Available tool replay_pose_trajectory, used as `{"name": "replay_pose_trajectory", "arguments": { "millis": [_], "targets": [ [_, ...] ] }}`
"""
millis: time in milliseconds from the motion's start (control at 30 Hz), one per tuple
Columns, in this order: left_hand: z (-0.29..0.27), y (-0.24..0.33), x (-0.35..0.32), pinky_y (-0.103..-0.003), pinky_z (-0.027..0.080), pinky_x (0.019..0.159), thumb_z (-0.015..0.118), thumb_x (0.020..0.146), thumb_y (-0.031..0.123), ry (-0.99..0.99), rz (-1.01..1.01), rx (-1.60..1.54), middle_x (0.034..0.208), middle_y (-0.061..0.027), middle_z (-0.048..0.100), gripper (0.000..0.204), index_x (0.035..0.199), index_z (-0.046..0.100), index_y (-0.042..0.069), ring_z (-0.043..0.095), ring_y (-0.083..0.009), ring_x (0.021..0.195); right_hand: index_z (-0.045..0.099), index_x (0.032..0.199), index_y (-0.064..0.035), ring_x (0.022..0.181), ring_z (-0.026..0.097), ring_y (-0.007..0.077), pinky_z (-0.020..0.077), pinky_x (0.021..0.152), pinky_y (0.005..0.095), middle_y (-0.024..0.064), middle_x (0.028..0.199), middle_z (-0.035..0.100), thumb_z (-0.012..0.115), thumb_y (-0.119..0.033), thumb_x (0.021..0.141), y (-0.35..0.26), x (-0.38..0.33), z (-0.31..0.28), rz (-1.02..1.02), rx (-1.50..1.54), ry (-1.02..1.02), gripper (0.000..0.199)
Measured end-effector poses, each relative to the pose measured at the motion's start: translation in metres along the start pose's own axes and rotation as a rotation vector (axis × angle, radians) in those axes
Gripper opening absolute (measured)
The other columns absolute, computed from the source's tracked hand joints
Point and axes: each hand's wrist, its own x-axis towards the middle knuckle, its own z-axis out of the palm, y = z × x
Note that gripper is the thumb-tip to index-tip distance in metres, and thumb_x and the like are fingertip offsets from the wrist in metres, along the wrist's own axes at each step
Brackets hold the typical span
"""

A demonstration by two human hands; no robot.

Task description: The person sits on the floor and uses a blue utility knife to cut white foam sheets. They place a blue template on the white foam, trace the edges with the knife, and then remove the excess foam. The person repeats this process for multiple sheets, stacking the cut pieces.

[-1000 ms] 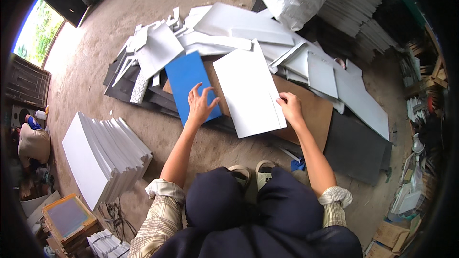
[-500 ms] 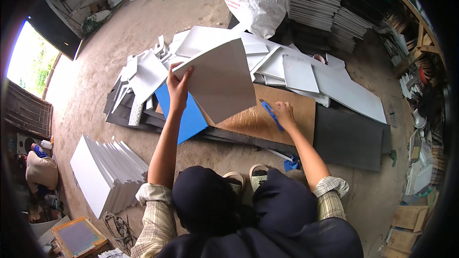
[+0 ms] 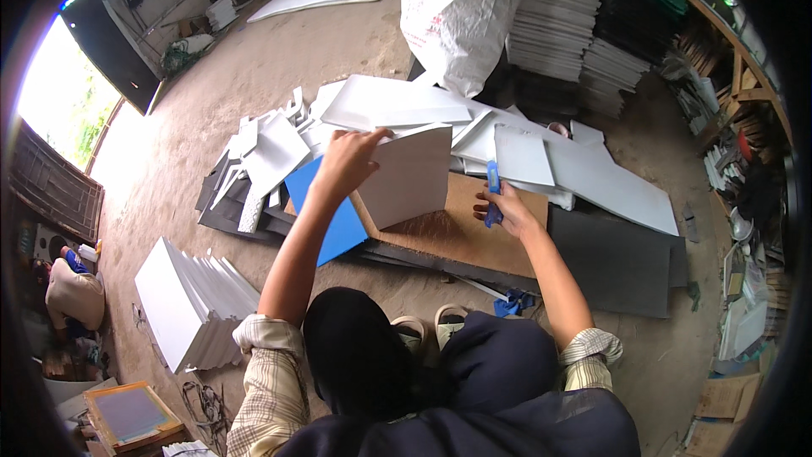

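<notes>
My left hand (image 3: 351,161) grips the upper left edge of a white foam sheet (image 3: 410,176), which stands nearly upright. Its lower edge meets or hovers just over a brown board (image 3: 491,224); I cannot tell which. In my right hand (image 3: 509,210) is a blue utility knife (image 3: 493,179), held upright to the right of the sheet and apart from it. A blue sheet (image 3: 331,218) lies beneath my left wrist, beside the brown board. Behind the held sheet spreads a heap of white foam sheets and offcuts (image 3: 393,101).
Dark grey sheets (image 3: 613,262) extend right of the brown board. A stack of white sheets (image 3: 182,305) stands on the floor at left. Beyond the heap are a white sack (image 3: 461,25) and tall sheet stacks (image 3: 554,17). Another person (image 3: 74,292) is at the far left.
The white sheet has come down and turned upright onto or near the brown board. My left hand has shifted over its top edge. The knife has swung from slanting to upright.
</notes>
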Motion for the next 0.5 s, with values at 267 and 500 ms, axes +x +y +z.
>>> {"name": "replay_pose_trajectory", "arguments": {
  "millis": [267, 500],
  "targets": [
    [0.039, 0.037, 0.044, -0.039, 0.049, 0.054, 0.053, 0.084, 0.025, 0.173, 0.054, 0.004, 0.081, -0.0110, 0.061, 0.026, 0.102, 0.048, 0.007, 0.061, -0.0291, 0.068, 0.029, 0.122, -0.0032, 0.058, 0.045, 0.0135, 0.0429, 0.053, 0.0285, 0.0080, 0.084, 0.046, 0.043, -0.007, 0.087, -0.093, -0.051, 0.035, -0.067, -0.268, -0.184, 0.038],
    [0.048, 0.061, 0.036, -0.039, 0.048, 0.057, 0.054, 0.081, 0.021, 0.296, 0.005, -0.020, 0.078, -0.0072, 0.061, 0.017, 0.093, 0.051, 0.010, 0.062, -0.0252, 0.069, 0.048, 0.091, -0.0002, 0.052, 0.056, 0.0267, 0.0426, 0.045, 0.0360, 0.0139, 0.060, 0.055, 0.044, -0.021, 0.092, -0.068, -0.058, 0.050, -0.662, -1.174, 0.233, 0.021]
  ]
}}
